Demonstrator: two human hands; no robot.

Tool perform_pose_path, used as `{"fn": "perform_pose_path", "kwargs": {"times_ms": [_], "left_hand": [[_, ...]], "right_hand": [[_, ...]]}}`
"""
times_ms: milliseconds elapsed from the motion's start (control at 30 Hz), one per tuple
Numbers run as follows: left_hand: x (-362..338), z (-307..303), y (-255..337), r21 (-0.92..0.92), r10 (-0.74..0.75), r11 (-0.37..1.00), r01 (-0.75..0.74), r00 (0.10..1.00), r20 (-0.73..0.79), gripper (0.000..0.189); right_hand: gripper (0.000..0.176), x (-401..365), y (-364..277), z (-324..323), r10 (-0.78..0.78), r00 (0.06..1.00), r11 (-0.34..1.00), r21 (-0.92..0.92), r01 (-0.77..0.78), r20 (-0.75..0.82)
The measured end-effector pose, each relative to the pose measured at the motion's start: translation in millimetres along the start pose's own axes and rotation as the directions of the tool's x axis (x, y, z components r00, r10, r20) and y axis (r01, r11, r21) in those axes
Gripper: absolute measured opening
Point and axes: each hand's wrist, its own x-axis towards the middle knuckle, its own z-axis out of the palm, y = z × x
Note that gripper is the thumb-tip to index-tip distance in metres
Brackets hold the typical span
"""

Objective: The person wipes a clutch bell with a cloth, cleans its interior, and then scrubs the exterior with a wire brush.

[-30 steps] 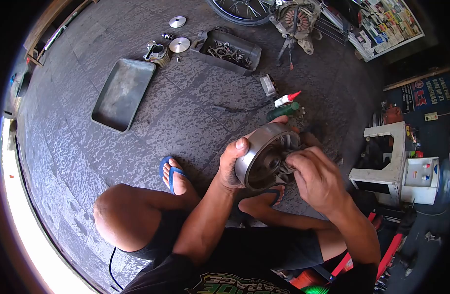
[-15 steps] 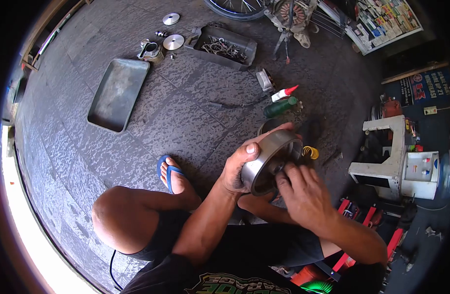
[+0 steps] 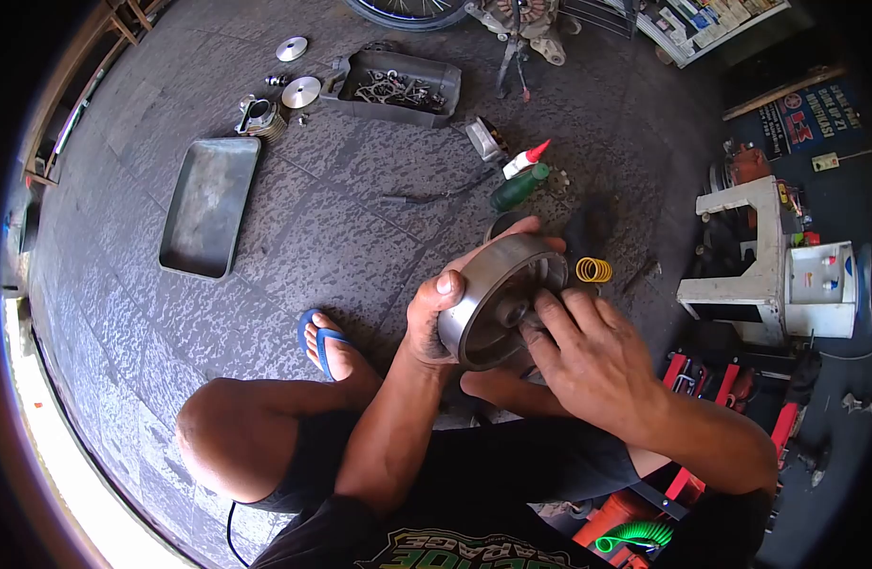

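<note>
My left hand [image 3: 436, 308] is wrapped round the rim of a metal clutch bell [image 3: 493, 270], thumb on the outer wall. The bell is held tilted above my lap, its open side turned towards my right hand. My right hand [image 3: 593, 356] has its fingers bent together inside the bell, beside the central hub [image 3: 512, 311]. Whatever those fingertips pinch is hidden from view. Behind the bell, a dark round part [image 3: 500, 224] is partly covered by my left hand. A yellow coil spring [image 3: 593, 270] lies on the floor to the right.
Ahead lie a green bottle [image 3: 519, 188], a white bottle with a red tip [image 3: 526, 159] and a bin of metal parts [image 3: 445, 109]. A shallow tray [image 3: 164, 228], engine cylinder [image 3: 262, 119] and metal discs [image 3: 301, 92] are at left. A white stand [image 3: 768, 237] and red-framed rack [image 3: 787, 427] are right.
The bell has turned so that more of its inside and hub shows. My right hand has shifted slightly right, fingers still by the hub. The whole view has also shifted.
</note>
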Motion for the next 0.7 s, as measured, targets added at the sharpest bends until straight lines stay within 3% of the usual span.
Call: {"fn": "perform_pose_path", "kwargs": {"times_ms": [133, 167, 233, 300, 333, 467, 533, 633, 700], "left_hand": [[-3.1, 1.2, -1.0, 0.011, 0.002, 1.000, -0.003, 1.000, 0.006, 0.106], [-3.6, 2.1, -1.8, 0.013, 0.004, 1.000, -0.004, 1.000, 0.006, 0.106], [-2.9, 3.3, -4.2, 0.058, 0.008, 0.998, -0.002, 0.994, -0.109, 0.112], [-3.1, -1.5, -6.9, 0.085, 0.010, 0.996, 0.000, 0.992, -0.125, 0.113], [-3.2, -3.9, -8.7, 0.086, 0.002, 0.996, 0.010, 0.991, -0.131, 0.111], [-4.6, -12.0, -16.9, 0.088, -0.064, 0.993, 0.080, 0.984, -0.167, 0.107], [-4.3, -9.2, -22.9, 0.043, -0.076, 0.996, 0.084, 0.984, -0.163, 0.106], [-2.7, -4.3, -27.8, -0.041, -0.103, 0.994, 0.098, 0.984, -0.143, 0.105], [-3.1, -7.1, -29.7, 0.002, -0.110, 0.994, 0.112, 0.982, -0.155, 0.105]], "right_hand": [[0.039, -0.5, -10.5, 1.1, 0.022, 0.999, 0.994, 0.108, -0.018, -0.032], [0.035, -2.5, -16.2, 5.8, 0.063, 0.997, 0.974, 0.220, -0.054, -0.034], [0.031, -5.1, -25.4, 15.5, 0.100, 0.994, 0.942, 0.324, -0.085, -0.031], [0.032, -5.0, -34.4, 22.8, 0.170, 0.984, 0.853, 0.509, -0.116, -0.060], [0.035, -2.8, -36.8, 20.3, 0.239, 0.971, 0.777, 0.600, -0.190, -0.001], [0.037, -11.2, -23.2, 28.8, 0.229, 0.973, 0.709, 0.684, -0.171, 0.005], [0.036, -14.3, -8.1, 18.2, 0.100, 0.992, 0.795, 0.594, -0.123, 0.072], [0.030, -21.4, 2.6, 17.4, 0.041, 0.992, 0.764, 0.635, -0.110, 0.122], [0.029, -20.0, -3.7, 23.0, 0.085, 0.995, 0.702, 0.705, -0.100, 0.056]]}}
